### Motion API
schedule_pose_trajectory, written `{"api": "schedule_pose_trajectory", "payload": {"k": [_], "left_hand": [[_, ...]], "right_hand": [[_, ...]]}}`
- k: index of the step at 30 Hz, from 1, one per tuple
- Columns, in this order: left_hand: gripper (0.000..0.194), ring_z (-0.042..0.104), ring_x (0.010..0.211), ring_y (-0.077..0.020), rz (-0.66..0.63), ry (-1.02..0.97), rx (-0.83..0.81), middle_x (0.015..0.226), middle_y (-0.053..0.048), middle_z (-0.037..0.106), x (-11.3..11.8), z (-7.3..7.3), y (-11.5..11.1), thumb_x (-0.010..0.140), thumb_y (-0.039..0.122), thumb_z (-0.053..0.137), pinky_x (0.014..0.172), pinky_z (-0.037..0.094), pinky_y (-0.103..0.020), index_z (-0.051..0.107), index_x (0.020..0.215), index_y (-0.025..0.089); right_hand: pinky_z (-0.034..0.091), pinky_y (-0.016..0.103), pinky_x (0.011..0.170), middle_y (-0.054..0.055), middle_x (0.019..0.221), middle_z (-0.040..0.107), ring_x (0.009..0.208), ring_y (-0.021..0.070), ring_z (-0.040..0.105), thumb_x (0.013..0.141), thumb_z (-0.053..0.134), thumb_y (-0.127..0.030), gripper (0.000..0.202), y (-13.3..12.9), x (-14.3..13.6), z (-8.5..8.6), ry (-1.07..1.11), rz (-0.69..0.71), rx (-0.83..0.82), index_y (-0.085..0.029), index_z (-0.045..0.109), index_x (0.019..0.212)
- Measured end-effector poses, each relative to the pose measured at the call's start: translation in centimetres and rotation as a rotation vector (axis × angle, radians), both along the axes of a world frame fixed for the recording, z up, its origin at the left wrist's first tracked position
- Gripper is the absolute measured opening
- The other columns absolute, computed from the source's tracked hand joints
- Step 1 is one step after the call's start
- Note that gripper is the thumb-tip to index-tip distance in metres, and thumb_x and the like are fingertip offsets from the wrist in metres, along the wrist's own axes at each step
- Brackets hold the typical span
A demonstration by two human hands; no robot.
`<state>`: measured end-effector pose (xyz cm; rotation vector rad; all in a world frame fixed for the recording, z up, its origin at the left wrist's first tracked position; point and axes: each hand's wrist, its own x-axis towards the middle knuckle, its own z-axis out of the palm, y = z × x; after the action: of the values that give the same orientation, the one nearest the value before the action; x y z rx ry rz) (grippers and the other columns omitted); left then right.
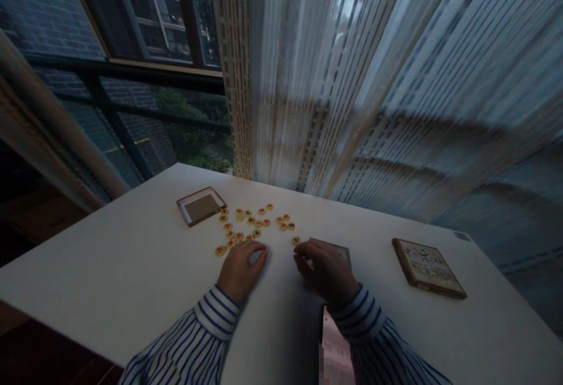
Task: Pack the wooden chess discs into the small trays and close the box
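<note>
Many round yellow game pieces (pixel 239 236) with red or black characters lie scattered on the white table. My left hand (pixel 243 267) rests at their near edge, fingers curled with thumb and fingertips close together; whatever it may hold is hidden. To the right, my right hand (pixel 324 270) is curled over a flat grey tray or board (pixel 341 250), its fingertips just below a single piece (pixel 296 240). Its fingers are bent together, and I cannot make out anything between them.
An open shallow box (pixel 201 205) sits at the back left of the white table (pixel 132 256). A closed box with a printed lid (pixel 428 267) lies on the right. Under my right forearm is a lit phone (pixel 336 344). Curtains (pixel 303 80) hang behind the table.
</note>
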<state>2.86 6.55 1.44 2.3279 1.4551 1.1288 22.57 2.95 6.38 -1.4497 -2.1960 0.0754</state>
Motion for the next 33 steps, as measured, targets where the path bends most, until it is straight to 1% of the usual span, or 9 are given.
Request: {"api": "schedule_pose_trajectory", "payload": {"k": [4, 7, 10, 13, 16, 20, 27, 30, 33], "left_hand": [[0.014, 0.062, 0.082, -0.0211, 0.078, 0.098, -0.053, 0.084, -0.006, 0.069, -0.3, 0.6, 1.4, 0.077, 0.025, 0.054, 0.078, 0.048, -0.038, 0.064, 0.084, 0.018], [0.016, 0.063, 0.082, -0.0228, 0.137, 0.190, -0.087, 0.085, -0.007, 0.069, -0.3, 1.0, 2.5, 0.076, 0.025, 0.055, 0.078, 0.048, -0.038, 0.064, 0.087, 0.018], [0.017, 0.062, 0.085, -0.0245, 0.178, 0.263, -0.048, 0.089, -0.007, 0.069, -0.1, 1.1, 3.3, 0.076, 0.024, 0.054, 0.077, 0.047, -0.038, 0.064, 0.089, 0.019], [0.020, 0.062, 0.089, -0.0261, 0.206, 0.297, -0.018, 0.094, -0.008, 0.069, 0.1, 0.9, 3.7, 0.075, 0.024, 0.054, 0.078, 0.046, -0.039, 0.063, 0.092, 0.019], [0.022, 0.061, 0.090, -0.0271, 0.203, 0.315, -0.050, 0.096, -0.009, 0.069, 0.3, 0.5, 4.0, 0.075, 0.024, 0.054, 0.079, 0.045, -0.041, 0.062, 0.095, 0.018], [0.023, 0.061, 0.088, -0.0274, 0.200, 0.342, -0.075, 0.092, -0.009, 0.069, 0.5, 0.2, 4.1, 0.075, 0.024, 0.055, 0.078, 0.045, -0.040, 0.062, 0.095, 0.018], [0.017, 0.061, 0.085, -0.0268, 0.196, 0.377, -0.095, 0.085, -0.008, 0.069, 0.4, 0.0, 4.3, 0.077, 0.024, 0.052, 0.075, 0.044, -0.040, 0.062, 0.089, 0.018], [0.017, 0.061, 0.085, -0.0266, 0.191, 0.348, -0.071, 0.086, -0.008, 0.068, 0.4, -0.1, 4.3, 0.078, 0.023, 0.051, 0.076, 0.044, -0.040, 0.061, 0.090, 0.019], [0.018, 0.060, 0.087, -0.0250, 0.159, 0.270, -0.005, 0.088, -0.007, 0.068, 0.4, -0.3, 4.3, 0.079, 0.024, 0.050, 0.079, 0.043, -0.040, 0.060, 0.094, 0.019]], "right_hand": [[0.041, 0.026, 0.067, 0.002, 0.076, 0.064, 0.069, 0.0146, 0.057, 0.079, 0.051, -0.016, 0.009, 0.7, -0.4, -0.2, 0.006, -0.009, -0.018, -0.019, 0.059, 0.081], [0.040, 0.027, 0.067, 0.002, 0.077, 0.064, 0.071, 0.0152, 0.057, 0.079, 0.051, -0.017, 0.009, 1.1, -0.5, -0.3, -0.021, -0.009, -0.038, -0.020, 0.058, 0.082], [0.039, 0.027, 0.067, 0.003, 0.076, 0.063, 0.071, 0.0154, 0.057, 0.080, 0.050, -0.017, 0.008, 1.3, -0.6, -0.3, -0.052, 0.001, -0.071, -0.020, 0.058, 0.083], [0.040, 0.027, 0.068, 0.003, 0.077, 0.062, 0.073, 0.0156, 0.057, 0.080, 0.051, -0.017, 0.009, 1.4, -0.6, -0.3, -0.063, 0.009, -0.094, -0.019, 0.058, 0.084], [0.041, 0.028, 0.070, 0.003, 0.079, 0.062, 0.075, 0.0166, 0.057, 0.079, 0.052, -0.018, 0.008, 1.4, -0.5, -0.5, -0.076, 0.003, -0.108, -0.019, 0.058, 0.084], [0.041, 0.027, 0.070, 0.003, 0.080, 0.063, 0.074, 0.0158, 0.058, 0.080, 0.051, -0.018, 0.008, 1.5, -0.3, -0.8, -0.067, 0.001, -0.109, -0.020, 0.057, 0.085], [0.041, 0.027, 0.069, 0.003, 0.081, 0.063, 0.073, 0.0155, 0.057, 0.080, 0.052, -0.018, 0.009, 1.6, -0.1, -0.9, -0.054, 0.013, -0.094, -0.020, 0.057, 0.086], [0.041, 0.027, 0.069, 0.003, 0.081, 0.063, 0.073, 0.0156, 0.057, 0.080, 0.051, -0.018, 0.009, 1.6, -0.2, -0.8, -0.063, 0.011, -0.114, -0.020, 0.058, 0.086], [0.042, 0.028, 0.069, 0.004, 0.081, 0.063, 0.073, 0.0158, 0.057, 0.080, 0.051, -0.018, 0.009, 1.6, -0.2, -0.7, -0.068, 0.004, -0.119, -0.019, 0.058, 0.086]]}}
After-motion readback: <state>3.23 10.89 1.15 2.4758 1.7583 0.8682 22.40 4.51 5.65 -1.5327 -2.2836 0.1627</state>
